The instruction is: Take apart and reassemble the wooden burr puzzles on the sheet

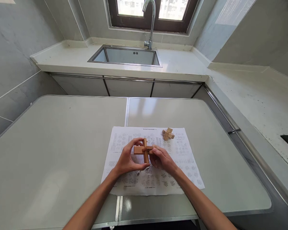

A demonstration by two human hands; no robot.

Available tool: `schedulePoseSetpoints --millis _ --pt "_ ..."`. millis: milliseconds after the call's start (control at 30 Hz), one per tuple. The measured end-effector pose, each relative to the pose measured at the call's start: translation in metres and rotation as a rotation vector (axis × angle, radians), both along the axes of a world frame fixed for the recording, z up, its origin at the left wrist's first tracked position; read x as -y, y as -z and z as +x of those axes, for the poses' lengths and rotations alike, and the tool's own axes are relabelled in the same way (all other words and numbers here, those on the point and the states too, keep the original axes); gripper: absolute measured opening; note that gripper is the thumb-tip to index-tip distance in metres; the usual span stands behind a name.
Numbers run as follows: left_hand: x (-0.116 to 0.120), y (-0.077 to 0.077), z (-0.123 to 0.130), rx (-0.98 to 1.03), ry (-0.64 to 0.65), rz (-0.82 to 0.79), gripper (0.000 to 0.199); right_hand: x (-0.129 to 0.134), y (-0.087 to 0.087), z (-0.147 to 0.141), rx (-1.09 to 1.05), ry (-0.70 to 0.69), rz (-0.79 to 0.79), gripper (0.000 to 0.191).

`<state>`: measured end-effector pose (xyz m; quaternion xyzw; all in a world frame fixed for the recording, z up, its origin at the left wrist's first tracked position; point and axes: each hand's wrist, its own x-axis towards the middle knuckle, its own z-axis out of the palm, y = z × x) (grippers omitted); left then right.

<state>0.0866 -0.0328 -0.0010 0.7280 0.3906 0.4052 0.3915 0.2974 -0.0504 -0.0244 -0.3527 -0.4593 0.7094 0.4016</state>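
Observation:
Between my two hands is a brown wooden interlocking puzzle [139, 150], made of crossed pieces, above a printed sheet. My left hand [129, 159] grips an upright round rod of it, thumb at the lower end and fingers at the top. My right hand [161, 157] pinches the right end of the crossing piece between thumb and fingers. A second, paler wooden burr puzzle [168, 134] rests on the sheet, beyond my right hand and apart from it.
The large paper sheet [192, 172] with printed diagrams lies on a pale folding table [62, 143] with a metal seam. Behind it stands a white counter [182, 60] with a sink [124, 65] and a tall faucet [153, 25] under a window. Another counter [254, 105] runs along the right.

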Motion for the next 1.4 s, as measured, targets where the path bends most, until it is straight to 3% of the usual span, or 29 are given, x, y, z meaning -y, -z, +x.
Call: schedulePoseSetpoints --millis 133,200,300,467,1167,1267,1400 --pt "0.000 0.001 0.001 -0.051 -0.055 0.141 0.087 -0.002 -0.004 0.002 0.288 0.281 0.393 0.026" --pt "-0.001 0.000 0.001 -0.102 -0.062 0.198 0.087 -0.004 -0.007 0.004 0.371 0.324 0.557 0.027" --pt "-0.002 -0.001 -0.001 -0.171 -0.059 0.249 0.088 -0.007 -0.011 0.007 0.400 0.311 0.639 0.021" --pt "-0.003 -0.002 -0.003 -0.207 -0.027 0.257 0.083 -0.006 -0.014 0.006 0.423 0.305 0.676 0.010" --pt "-0.007 -0.004 -0.011 -0.287 -0.055 0.310 0.083 -0.004 -0.012 0.008 0.337 0.195 0.551 0.014" --pt "-0.005 -0.002 -0.010 -0.296 -0.087 0.361 0.084 -0.005 -0.011 0.008 0.347 0.200 0.576 0.030" --pt "-0.003 -0.001 -0.008 -0.352 -0.135 0.494 0.086 -0.002 -0.005 0.003 0.321 0.155 0.523 0.074"
